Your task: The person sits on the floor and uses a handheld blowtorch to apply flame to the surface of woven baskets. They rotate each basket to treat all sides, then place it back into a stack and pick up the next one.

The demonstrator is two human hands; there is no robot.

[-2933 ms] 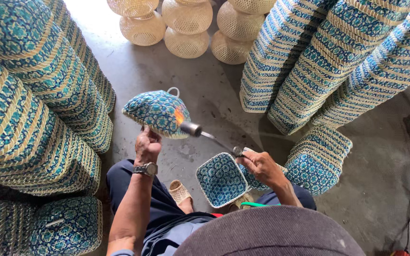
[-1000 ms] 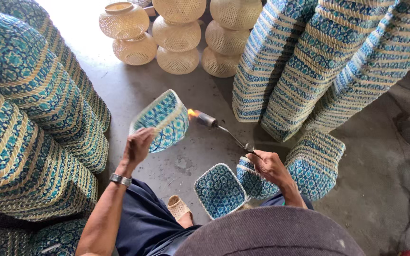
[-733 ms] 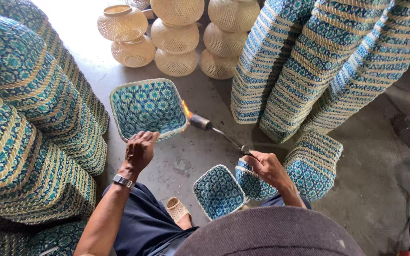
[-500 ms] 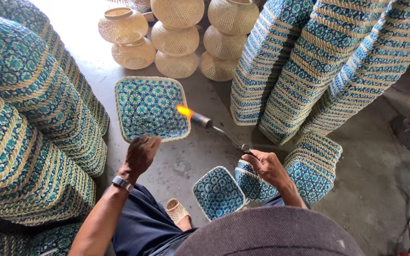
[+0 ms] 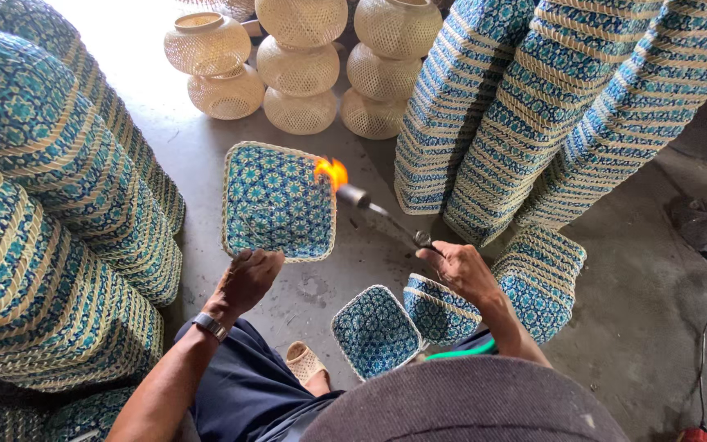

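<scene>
Since the earlier frame, your woven basket point(image 5: 278, 200) has turned its patterned inside fully toward you at centre frame. Your left hand point(image 5: 249, 278) grips its lower rim. Your right hand point(image 5: 461, 268), right of centre, is closed around the gas torch point(image 5: 386, 219), flame point(image 5: 330, 172) touching the basket's upper right corner.

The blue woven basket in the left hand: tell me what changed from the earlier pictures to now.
The left hand turned the blue woven basket from side-on to its open inside facing the camera. The flame of the torch in the right hand moved from the outer wall to the upper right rim. Both grips, the stacks and floor baskets stayed.
</scene>
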